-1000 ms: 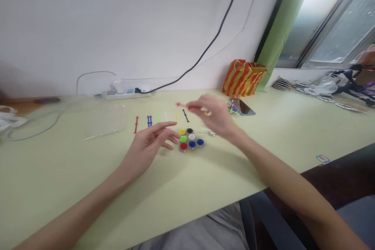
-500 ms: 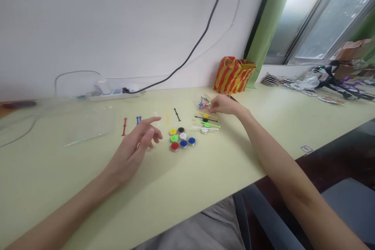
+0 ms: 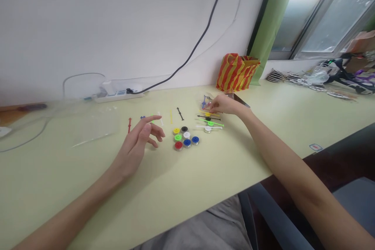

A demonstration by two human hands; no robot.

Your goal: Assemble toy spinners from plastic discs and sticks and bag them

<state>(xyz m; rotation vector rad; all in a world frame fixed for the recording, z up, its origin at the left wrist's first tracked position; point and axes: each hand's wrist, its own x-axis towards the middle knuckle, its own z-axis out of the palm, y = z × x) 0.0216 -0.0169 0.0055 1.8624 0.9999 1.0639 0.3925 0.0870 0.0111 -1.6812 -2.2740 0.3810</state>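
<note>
My left hand hovers over the table with its fingers apart and holds nothing. Just right of it sit several round spinner bases, among them a red one, a green one and a white one. My right hand is pinched at a red arrow, mostly hidden by the fingers. Close by lies a blue piece. Below that hand, arrows lie across bases: yellow, black, a green arrow and a white arrow. Loose arrows behind my left hand include a red one and a black one.
A striped red-and-yellow bag stands at the wall. Left of it are a power strip with a black cable and a clear plastic sheet. A dark flat object lies behind my right wrist. Assorted items crowd the far right.
The view has shifted slightly, so the table items sit a little farther right. My left hand's fingers have curled slightly. My right hand stays pinched in the same spot.
</note>
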